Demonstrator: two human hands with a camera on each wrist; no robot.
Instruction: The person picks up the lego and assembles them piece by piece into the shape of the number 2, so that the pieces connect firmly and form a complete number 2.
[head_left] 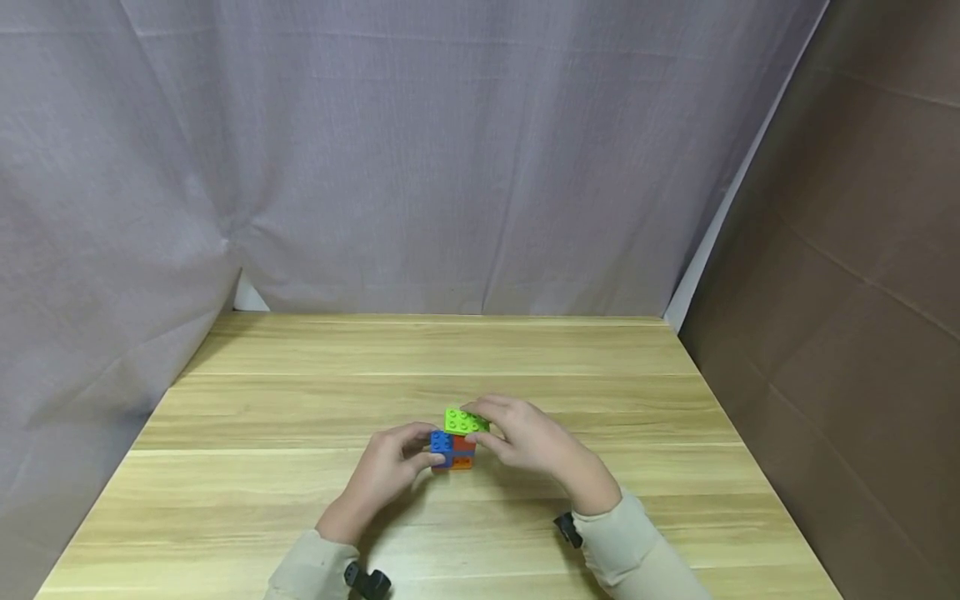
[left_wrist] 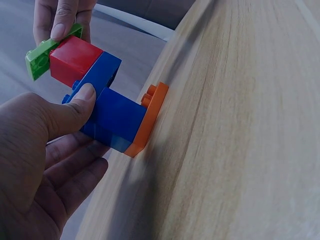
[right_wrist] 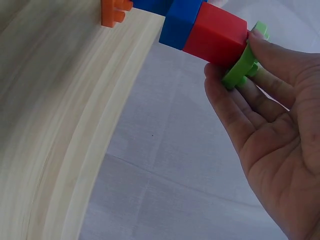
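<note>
A small stack of toy building bricks stands on the table. At its bottom is a flat orange brick (left_wrist: 152,120), carrying a blue brick (left_wrist: 117,115). A thinner blue brick (left_wrist: 106,67) bridges out above it, with a red brick (right_wrist: 216,34) on top of the overhanging part. My left hand (head_left: 386,467) grips the blue bricks, its thumb across their side. Between thumb and fingers my right hand (head_left: 528,437) pinches a flat lime-green brick (head_left: 456,420). The green brick lies right at the top of the red one, slightly askew, studs facing outward.
The wooden table (head_left: 300,400) has pale plank lines. Grey cloth (head_left: 390,167) hangs behind its far edge, and a brown cloth panel (head_left: 847,317) borders the right side. Dark wrist cameras (head_left: 367,581) are strapped at both sleeves.
</note>
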